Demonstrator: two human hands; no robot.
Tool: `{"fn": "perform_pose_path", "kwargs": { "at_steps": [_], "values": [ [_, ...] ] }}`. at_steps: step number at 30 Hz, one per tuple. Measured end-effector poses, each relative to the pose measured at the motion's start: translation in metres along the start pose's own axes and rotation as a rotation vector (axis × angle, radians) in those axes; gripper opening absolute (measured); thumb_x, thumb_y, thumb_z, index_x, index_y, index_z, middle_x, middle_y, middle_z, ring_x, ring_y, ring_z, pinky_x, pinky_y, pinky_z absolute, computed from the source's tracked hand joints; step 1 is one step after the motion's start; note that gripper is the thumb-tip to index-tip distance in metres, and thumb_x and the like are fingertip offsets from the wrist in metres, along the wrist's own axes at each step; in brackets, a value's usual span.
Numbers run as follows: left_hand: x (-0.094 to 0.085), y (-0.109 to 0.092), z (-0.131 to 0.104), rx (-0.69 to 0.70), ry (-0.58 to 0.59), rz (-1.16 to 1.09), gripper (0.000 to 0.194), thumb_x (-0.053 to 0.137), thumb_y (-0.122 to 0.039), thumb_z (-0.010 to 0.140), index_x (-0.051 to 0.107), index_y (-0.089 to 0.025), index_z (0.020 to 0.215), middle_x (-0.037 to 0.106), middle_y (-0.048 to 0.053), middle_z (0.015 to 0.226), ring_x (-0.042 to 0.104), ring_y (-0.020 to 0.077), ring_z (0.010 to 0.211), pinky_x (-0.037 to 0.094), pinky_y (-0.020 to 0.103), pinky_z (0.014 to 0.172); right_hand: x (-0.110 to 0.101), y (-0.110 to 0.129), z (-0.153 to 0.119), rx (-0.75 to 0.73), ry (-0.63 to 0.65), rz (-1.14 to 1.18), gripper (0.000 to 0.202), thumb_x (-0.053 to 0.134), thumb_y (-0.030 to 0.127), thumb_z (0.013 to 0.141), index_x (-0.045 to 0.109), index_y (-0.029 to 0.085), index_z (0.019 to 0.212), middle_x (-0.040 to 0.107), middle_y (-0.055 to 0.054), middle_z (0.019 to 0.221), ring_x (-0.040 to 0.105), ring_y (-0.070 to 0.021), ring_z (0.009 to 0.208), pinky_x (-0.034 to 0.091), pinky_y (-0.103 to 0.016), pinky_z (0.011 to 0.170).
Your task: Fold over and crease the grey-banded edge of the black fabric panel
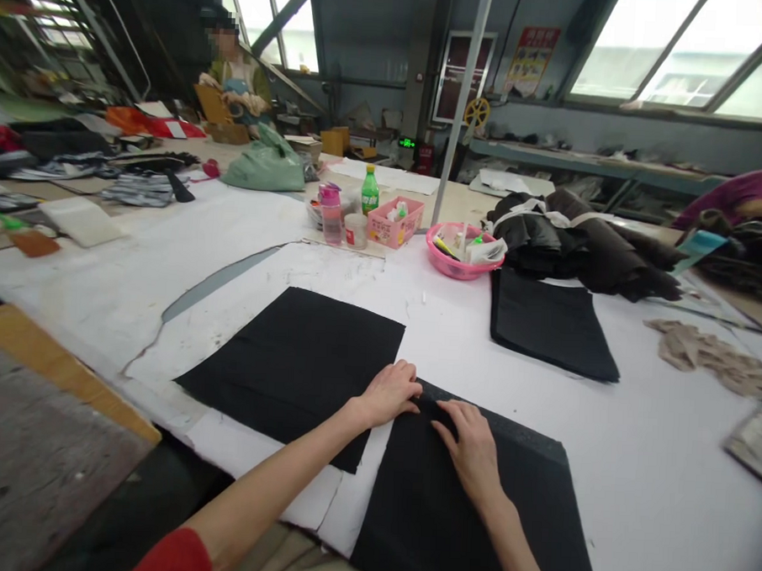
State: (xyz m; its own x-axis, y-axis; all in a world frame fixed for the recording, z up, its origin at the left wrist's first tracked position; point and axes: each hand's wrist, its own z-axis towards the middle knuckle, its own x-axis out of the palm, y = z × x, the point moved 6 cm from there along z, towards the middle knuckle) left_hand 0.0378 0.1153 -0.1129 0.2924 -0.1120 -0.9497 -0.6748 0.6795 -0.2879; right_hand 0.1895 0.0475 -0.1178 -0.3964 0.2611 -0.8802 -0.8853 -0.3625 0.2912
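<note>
A black fabric piece (pixel 438 498) lies on the white table in front of me, with a darker, textured band (pixel 519 432) along its far edge. At its far left corner, my left hand (pixel 392 395) is closed, thumb and bent fingers gripping the fabric edge. Just to the right, my right hand (pixel 473 448) has its thumb and curved fingers on the same edge, also closed on the cloth. The fingertips of both hands almost meet. Beside my left forearm, a second black fabric piece (pixel 302 358) lies flat.
A stack of black fabric (pixel 553 327) lies at right, below dark cloth bundles (pixel 585 240). Farther back stand a pink basket (pixel 462 268), a pink box (pixel 396 229), a green bottle (pixel 370 192) and a pink-lidded bottle (pixel 331 216). A person (pixel 238 81) works at far left.
</note>
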Motion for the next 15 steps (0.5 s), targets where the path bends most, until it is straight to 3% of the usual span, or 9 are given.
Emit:
{"fn": "perform_pose_path", "kwargs": {
  "at_steps": [6, 11, 15],
  "values": [
    [0.0, 0.002, 0.001, 0.007, 0.016, 0.015, 0.026, 0.077, -0.042, 0.076, 0.065, -0.02, 0.084, 0.053, 0.003, 0.096, 0.05, 0.02, 0.095, 0.04, 0.029, 0.073, 0.015, -0.005, 0.018, 0.017, -0.055, 0.026, 0.028, 0.052, 0.041, 0.096, 0.059, 0.021, 0.115, 0.058, -0.009, 0.107, 0.051, -0.0253, 0.098, 0.042, -0.04, 0.086],
    [0.0, 0.003, 0.003, 0.015, 0.032, 0.017, 0.027, 0.077, -0.042, 0.076, 0.064, -0.02, 0.084, 0.052, 0.003, 0.095, 0.048, 0.0199, 0.096, 0.039, 0.029, 0.073, 0.023, -0.006, 0.022, -0.018, -0.001, 0.081, 0.015, 0.052, 0.033, 0.097, 0.064, 0.024, 0.1, 0.062, -0.004, 0.093, 0.053, -0.0215, 0.091, 0.041, -0.036, 0.079],
    [-0.002, 0.006, 0.005, 0.016, 0.035, 0.034, 0.031, 0.077, -0.046, 0.075, 0.063, -0.019, 0.078, 0.053, 0.003, 0.093, 0.047, 0.0211, 0.096, 0.037, 0.031, 0.074, 0.023, -0.005, 0.022, -0.015, 0.013, 0.12, 0.016, 0.05, 0.029, 0.098, 0.065, 0.024, 0.096, 0.062, -0.003, 0.088, 0.053, -0.0205, 0.087, 0.04, -0.036, 0.078]
  ]
}}
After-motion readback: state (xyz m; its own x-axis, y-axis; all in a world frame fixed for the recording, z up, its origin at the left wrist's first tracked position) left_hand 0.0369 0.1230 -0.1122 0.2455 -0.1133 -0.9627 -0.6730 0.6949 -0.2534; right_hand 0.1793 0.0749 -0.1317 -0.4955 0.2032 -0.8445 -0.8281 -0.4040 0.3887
